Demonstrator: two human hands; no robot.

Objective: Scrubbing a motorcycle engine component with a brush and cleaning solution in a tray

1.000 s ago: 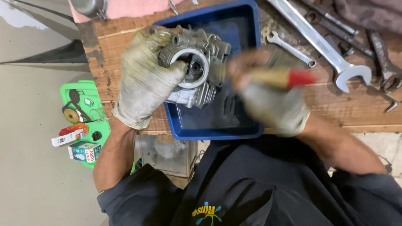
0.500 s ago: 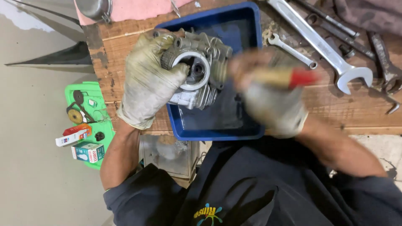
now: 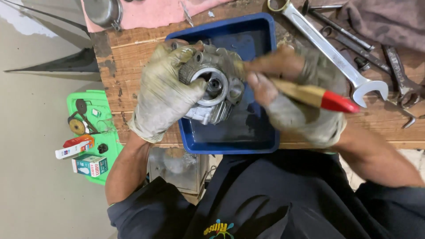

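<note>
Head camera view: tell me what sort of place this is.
Probably a small engine repair workshop. A gloved left hand holds a metal engine part over a blue tray, and wrenches lie on the worn wooden bench.

blue tray point(image 3: 265, 148), grey metal engine part point(image 3: 212, 86), red-tipped tan brush handle point(image 3: 318, 96), green bin point(image 3: 75, 99), pink cloth point(image 3: 150, 13)

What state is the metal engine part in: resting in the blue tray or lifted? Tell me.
Lifted: the left hand grips the metal engine part above the blue tray, while the right hand brushes it.

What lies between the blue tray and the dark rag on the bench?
In the head view, a large silver wrench and smaller spanners lie between the blue tray and dark rag.
</note>
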